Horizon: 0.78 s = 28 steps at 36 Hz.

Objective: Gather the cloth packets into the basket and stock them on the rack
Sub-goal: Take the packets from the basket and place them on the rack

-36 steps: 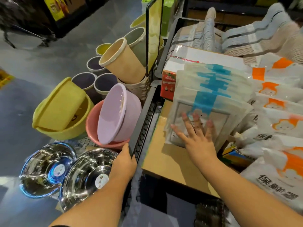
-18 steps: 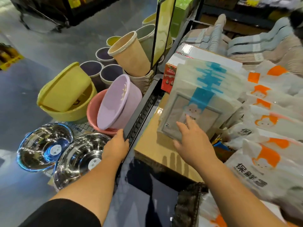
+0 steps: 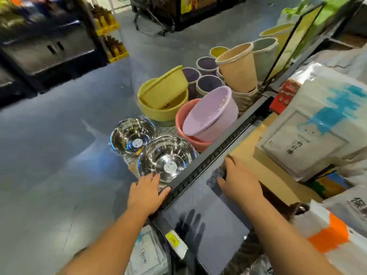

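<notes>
Left hand (image 3: 146, 193) and right hand (image 3: 238, 181) lie spread near cloth packets (image 3: 303, 139) (marked "2")

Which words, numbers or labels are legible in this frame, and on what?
"2": lower-left corner of the top cloth packet.
"保", cut off by the frame edge: white bag.
Too blurred: the packet's vertical characters, yellow shelf tag, steel bowl stickers.

Left hand (image 3: 146, 192): bare.
Left forearm (image 3: 103, 245): bare as far as it shows.
Right hand (image 3: 239, 180): bare.
Right forearm (image 3: 288, 235): likewise bare throughout.
</notes>
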Each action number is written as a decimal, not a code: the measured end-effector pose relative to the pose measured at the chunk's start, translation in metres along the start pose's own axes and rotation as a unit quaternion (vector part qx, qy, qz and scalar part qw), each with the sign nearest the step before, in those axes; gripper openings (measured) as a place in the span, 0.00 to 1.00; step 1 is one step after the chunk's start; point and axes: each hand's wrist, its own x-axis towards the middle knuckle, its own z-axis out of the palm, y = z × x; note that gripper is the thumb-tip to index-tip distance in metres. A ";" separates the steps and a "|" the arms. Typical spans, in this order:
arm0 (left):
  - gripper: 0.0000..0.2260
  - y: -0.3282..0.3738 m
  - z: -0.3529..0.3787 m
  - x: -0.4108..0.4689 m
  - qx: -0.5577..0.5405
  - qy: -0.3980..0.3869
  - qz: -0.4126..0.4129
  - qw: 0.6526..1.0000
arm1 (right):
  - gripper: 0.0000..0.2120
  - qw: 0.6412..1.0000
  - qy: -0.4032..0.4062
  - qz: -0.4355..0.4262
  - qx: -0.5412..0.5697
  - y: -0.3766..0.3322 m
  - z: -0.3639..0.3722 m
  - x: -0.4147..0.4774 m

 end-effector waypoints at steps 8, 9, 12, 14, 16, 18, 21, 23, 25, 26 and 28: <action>0.37 -0.128 -0.001 -0.096 -0.024 0.054 -0.096 0.994 | 0.32 0.992 0.027 -0.092 -0.081 -0.114 0.026 -0.038; 0.36 -0.144 0.001 -0.108 -0.025 0.055 -0.111 0.992 | 0.31 0.991 0.033 -0.100 -0.084 -0.127 0.031 -0.042; 0.33 -0.192 0.012 -0.148 -0.025 0.059 -0.143 0.988 | 0.26 0.986 0.038 -0.138 -0.090 -0.169 0.048 -0.054; 0.32 -0.220 0.020 -0.174 -0.031 0.070 -0.166 0.983 | 0.27 0.982 0.035 -0.158 -0.097 -0.196 0.063 -0.062; 0.32 -0.248 0.031 -0.201 -0.042 0.063 -0.196 0.978 | 0.29 0.976 0.030 -0.183 -0.111 -0.228 0.081 -0.072; 0.33 -0.261 0.038 -0.216 -0.048 0.065 -0.205 0.976 | 0.30 0.970 0.031 -0.200 -0.133 -0.246 0.092 -0.079; 0.32 -0.288 0.060 -0.244 -0.073 0.038 -0.225 0.971 | 0.28 0.954 0.018 -0.241 -0.176 -0.282 0.121 -0.091; 0.32 -0.302 0.079 -0.261 -0.085 0.025 -0.235 0.968 | 0.29 0.951 -0.001 -0.254 -0.178 -0.300 0.144 -0.097; 0.34 -0.311 0.102 -0.274 -0.102 0.020 -0.242 0.965 | 0.30 0.948 -0.025 -0.260 -0.180 -0.313 0.168 -0.103; 0.35 -0.313 0.113 -0.280 -0.112 0.020 -0.245 0.963 | 0.30 0.946 -0.034 -0.264 -0.185 -0.318 0.182 -0.105; 0.35 -0.318 0.140 -0.286 -0.123 0.018 -0.248 0.961 | 0.29 0.945 -0.051 -0.264 -0.188 -0.327 0.207 -0.108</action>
